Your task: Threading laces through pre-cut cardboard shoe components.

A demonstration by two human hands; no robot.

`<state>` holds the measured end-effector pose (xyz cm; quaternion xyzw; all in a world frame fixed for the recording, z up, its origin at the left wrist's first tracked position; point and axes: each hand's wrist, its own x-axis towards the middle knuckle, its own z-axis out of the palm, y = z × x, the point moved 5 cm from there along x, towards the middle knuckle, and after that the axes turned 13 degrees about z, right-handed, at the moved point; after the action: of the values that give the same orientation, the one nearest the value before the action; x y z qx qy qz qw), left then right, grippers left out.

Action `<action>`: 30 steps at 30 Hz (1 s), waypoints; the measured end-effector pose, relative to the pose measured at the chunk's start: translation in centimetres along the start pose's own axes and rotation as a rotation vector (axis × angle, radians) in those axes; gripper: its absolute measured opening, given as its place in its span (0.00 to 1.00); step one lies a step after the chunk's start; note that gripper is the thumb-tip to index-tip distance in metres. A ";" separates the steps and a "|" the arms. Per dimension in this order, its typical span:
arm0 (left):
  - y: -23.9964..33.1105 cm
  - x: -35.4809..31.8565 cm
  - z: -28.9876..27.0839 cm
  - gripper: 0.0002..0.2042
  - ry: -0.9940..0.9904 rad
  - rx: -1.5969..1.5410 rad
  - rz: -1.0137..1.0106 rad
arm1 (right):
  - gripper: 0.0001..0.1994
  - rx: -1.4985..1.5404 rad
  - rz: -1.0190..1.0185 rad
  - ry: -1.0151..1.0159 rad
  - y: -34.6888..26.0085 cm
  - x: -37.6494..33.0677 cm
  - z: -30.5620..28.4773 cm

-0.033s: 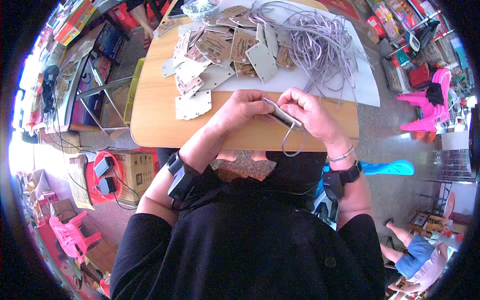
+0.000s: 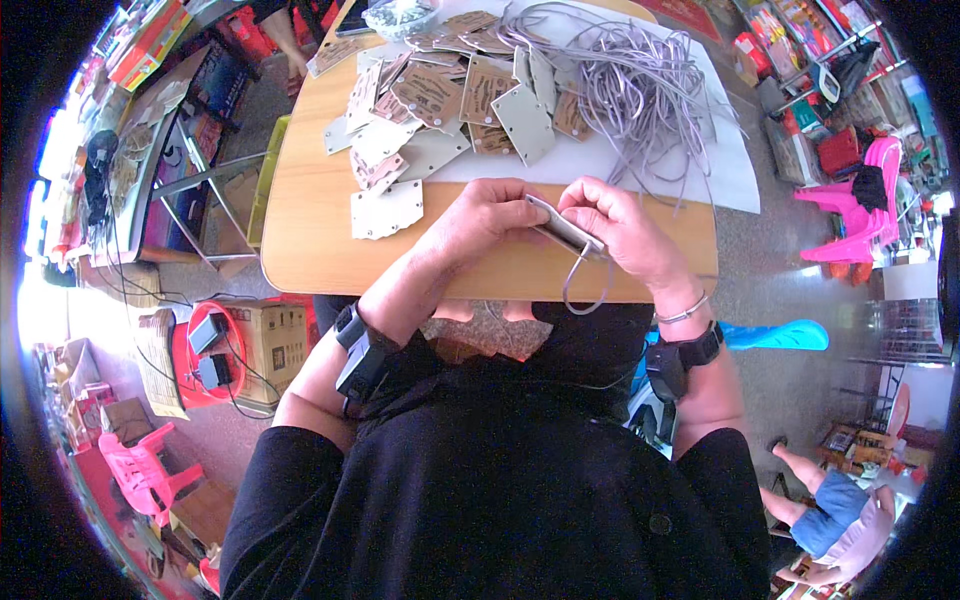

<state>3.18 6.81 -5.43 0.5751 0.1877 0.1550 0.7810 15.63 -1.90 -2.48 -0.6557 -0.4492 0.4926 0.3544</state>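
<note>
Over the near edge of the wooden table (image 2: 310,262), my left hand (image 2: 490,218) is closed on one end of a small pale card (image 2: 568,234), held tilted, its thumb on top. At the card's other end my right hand (image 2: 620,228) is closed too, thumb and fingers pinched against it; the fingertips partly hide what they grip. A thin grey-lilac cord (image 2: 566,290) hangs in a loop from that end below the table edge. Beyond my hands lies a heap of brown and off-white cards (image 2: 428,96) with small holes, and one white card (image 2: 386,210) lies nearest my left hand.
A tangle of grey-lilac cords (image 2: 640,90) lies on a white sheet (image 2: 735,180) at the table's right. A clear plastic tub (image 2: 400,18) stands at the far edge. Pink chairs (image 2: 872,205), a cardboard box (image 2: 275,350) and another person (image 2: 840,515) are around.
</note>
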 end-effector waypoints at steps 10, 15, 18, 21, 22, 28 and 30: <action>-0.5 0.3 -0.1 0.11 -0.004 -0.082 0.020 | 0.04 0.044 0.042 -0.016 0.2 0.3 -0.6; -0.6 0.3 -0.1 0.12 0.002 -0.054 0.038 | 0.05 -0.091 0.001 0.017 -0.2 0.5 -0.4; -0.8 0.4 -0.2 0.11 0.014 -0.101 0.060 | 0.07 -0.127 -0.014 0.014 -0.4 0.5 -0.2; -1.0 0.5 -0.2 0.11 0.023 -0.100 0.074 | 0.09 -0.126 0.003 -0.019 -0.3 0.4 0.0; -1.0 0.6 -0.3 0.11 0.022 -0.101 0.073 | 0.10 -0.107 0.015 -0.044 -0.2 0.4 0.0; -0.9 0.5 -0.4 0.11 0.018 0.017 0.079 | 0.08 -0.081 0.006 -0.060 -0.4 0.5 0.1; -1.0 0.4 -0.5 0.11 0.033 0.024 0.052 | 0.07 -0.044 0.015 -0.073 -0.4 0.1 -0.2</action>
<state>3.29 7.15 -6.62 0.5866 0.1873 0.1825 0.7665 15.76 -1.62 -2.06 -0.6481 -0.4677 0.5090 0.3195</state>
